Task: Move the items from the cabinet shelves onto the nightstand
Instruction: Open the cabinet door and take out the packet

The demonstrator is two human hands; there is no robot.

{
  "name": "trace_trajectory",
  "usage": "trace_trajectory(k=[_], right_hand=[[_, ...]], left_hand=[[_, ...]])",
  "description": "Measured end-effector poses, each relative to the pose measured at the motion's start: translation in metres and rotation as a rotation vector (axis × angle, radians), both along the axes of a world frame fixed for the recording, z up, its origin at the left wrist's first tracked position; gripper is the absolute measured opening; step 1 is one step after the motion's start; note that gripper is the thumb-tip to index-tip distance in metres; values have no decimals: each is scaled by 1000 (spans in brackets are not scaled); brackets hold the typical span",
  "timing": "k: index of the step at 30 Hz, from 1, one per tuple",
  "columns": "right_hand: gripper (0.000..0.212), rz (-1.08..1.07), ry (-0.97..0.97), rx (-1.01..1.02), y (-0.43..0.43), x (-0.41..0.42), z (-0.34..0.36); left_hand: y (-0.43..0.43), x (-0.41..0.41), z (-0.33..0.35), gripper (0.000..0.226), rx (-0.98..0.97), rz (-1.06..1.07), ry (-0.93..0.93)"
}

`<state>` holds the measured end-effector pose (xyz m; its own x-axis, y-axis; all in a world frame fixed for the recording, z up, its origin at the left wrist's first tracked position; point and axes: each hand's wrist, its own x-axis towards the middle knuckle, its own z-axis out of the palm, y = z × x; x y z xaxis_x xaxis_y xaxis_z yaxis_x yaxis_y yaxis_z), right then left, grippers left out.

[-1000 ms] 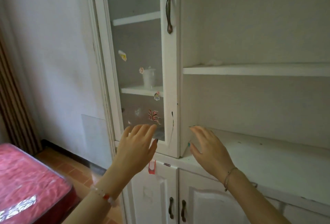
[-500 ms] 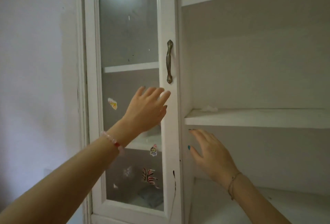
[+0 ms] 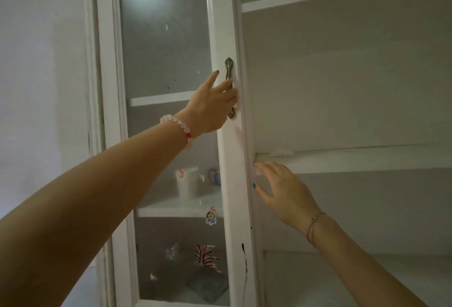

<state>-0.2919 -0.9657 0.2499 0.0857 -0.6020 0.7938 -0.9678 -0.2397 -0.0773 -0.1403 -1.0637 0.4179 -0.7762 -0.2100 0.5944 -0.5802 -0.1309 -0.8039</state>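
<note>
Left hand (image 3: 212, 103) has risen from the pane to the handle (image 3: 229, 86) of the glass door (image 3: 231, 196). Its fingers lie on the handle with the index straight; whether any curl behind it cannot be told. Right hand (image 3: 286, 191) is open, fingers spread beside the door's edge. White cup (image 3: 187, 187) stands behind the glass, below the left wrist. Hook the handle fully and pull steadily, keeping the right fingers clear of the swing.
</note>
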Motion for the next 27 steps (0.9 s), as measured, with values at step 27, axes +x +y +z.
trace_trajectory(k=[27], right_hand=[[46,225,-77,139,58,33,-40]], left_hand=[[111,94,-12,38,-15,-152,78]])
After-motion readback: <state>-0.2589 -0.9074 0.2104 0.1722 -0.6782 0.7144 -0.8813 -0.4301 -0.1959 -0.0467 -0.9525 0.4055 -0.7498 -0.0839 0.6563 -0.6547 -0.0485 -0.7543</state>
